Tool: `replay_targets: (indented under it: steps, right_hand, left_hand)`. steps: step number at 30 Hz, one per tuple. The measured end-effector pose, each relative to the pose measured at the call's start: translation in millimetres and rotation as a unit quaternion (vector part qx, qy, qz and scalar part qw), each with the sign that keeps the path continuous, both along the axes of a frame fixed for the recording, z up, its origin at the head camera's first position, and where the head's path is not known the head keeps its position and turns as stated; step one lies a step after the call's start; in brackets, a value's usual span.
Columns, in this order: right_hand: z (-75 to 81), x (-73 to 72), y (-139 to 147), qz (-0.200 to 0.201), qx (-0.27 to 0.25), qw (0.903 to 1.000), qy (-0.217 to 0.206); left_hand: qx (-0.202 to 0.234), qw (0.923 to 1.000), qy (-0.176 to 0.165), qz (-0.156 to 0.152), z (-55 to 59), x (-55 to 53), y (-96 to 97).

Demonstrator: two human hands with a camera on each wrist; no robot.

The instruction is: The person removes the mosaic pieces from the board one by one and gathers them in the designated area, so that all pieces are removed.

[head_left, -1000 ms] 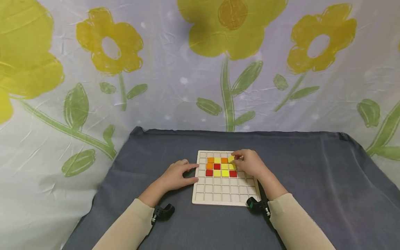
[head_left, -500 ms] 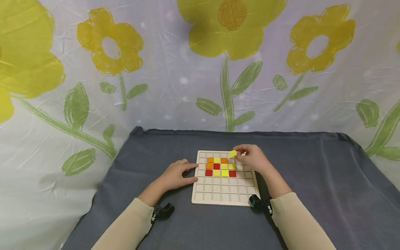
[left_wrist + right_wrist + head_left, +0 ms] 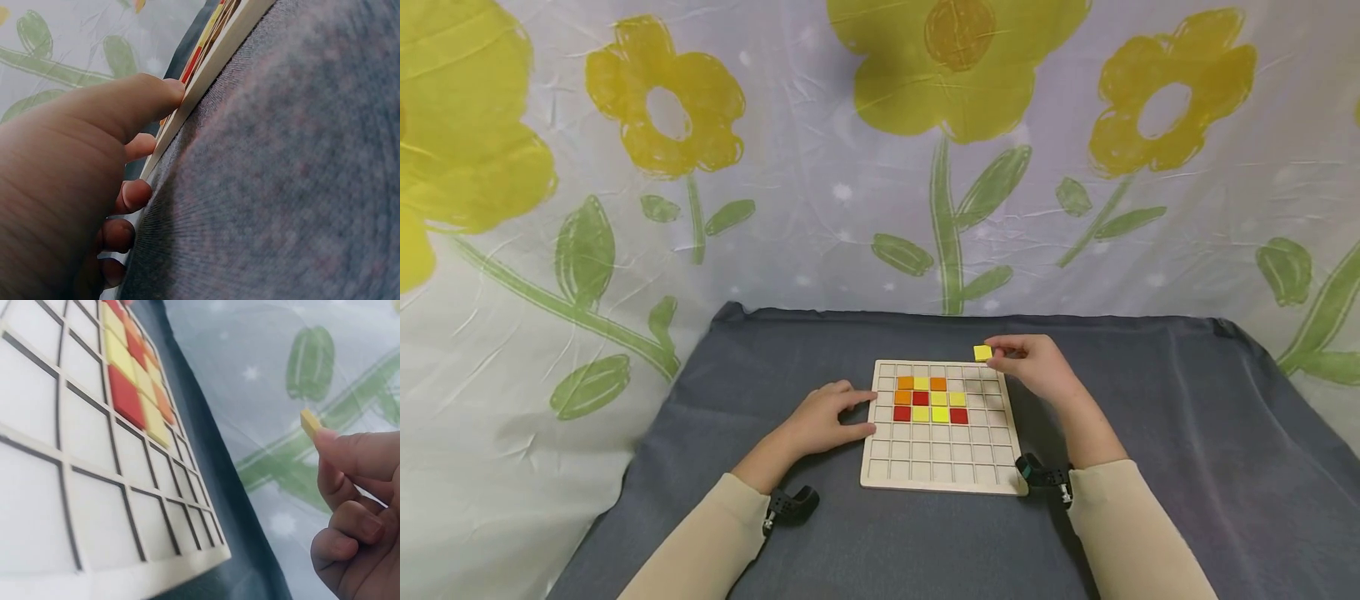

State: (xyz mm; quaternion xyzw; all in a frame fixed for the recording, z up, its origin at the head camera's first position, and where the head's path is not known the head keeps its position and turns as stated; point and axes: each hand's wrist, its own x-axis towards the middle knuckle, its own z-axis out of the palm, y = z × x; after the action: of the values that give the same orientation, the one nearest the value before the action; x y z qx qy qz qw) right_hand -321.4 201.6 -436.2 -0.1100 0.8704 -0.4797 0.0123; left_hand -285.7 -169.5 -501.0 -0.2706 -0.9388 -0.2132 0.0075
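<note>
A square wooden grid board [image 3: 925,475] lies on the dark cloth, with red, orange and yellow square tiles set in three rows of its cells. One red tile [image 3: 958,416] ends the nearest row. My right hand [image 3: 1033,365] pinches a yellow square tile [image 3: 982,353] between thumb and fingertips, raised at the board's far right corner. In the right wrist view that tile [image 3: 309,424] shows edge-on, apart from the board. My left hand [image 3: 820,423] rests at the board's left edge, thumb and index fingertip touching it. The left wrist view shows the thumb [image 3: 150,100] against the rim.
Dark grey cloth [image 3: 1150,400] covers the table. Behind it hangs a pale curtain [image 3: 790,167] printed with yellow flowers. Black wrist cameras are strapped on both wrists, the right one [image 3: 1043,473] beside the board's near right corner.
My right hand has lifted the yellow tile off the far row's right end and carried it up and right, past the board's far edge. The left hand has stayed put.
</note>
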Motion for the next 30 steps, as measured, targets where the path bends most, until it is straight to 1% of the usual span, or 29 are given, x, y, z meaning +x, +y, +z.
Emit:
replay_targets:
  steps: [4,9,13,20,26,30]
  right_hand:
    - [3.1,0.0,8,-0.013,0.003,0.9999,-0.007]
    - [9.0,2.3,18,-0.017,-0.015,0.9997,-0.012]
    - [12.1,3.3,26,-0.016,-0.017,0.9996,-0.016]
    - [13.3,3.7,38,-0.009,-0.016,0.9990,-0.041]
    - [11.7,4.0,47,0.010,0.006,0.9989,-0.045]
    - [8.1,3.8,54,0.018,0.014,0.9979,-0.060]
  left_hand:
    - [0.000,1.0000,-0.003,0.000,1.4,0.1,0.3]
    - [0.001,1.0000,-0.001,-0.002,1.7,0.1,0.0]
    - [0.001,1.0000,-0.002,-0.001,1.1,0.0,-0.1]
    - [-0.002,1.0000,-0.004,0.003,0.7,0.1,0.3]
    - [-0.007,1.0000,-0.001,0.004,-0.3,-0.8,0.4]
    - [-0.007,1.0000,-0.001,0.005,-1.7,-1.3,0.1]
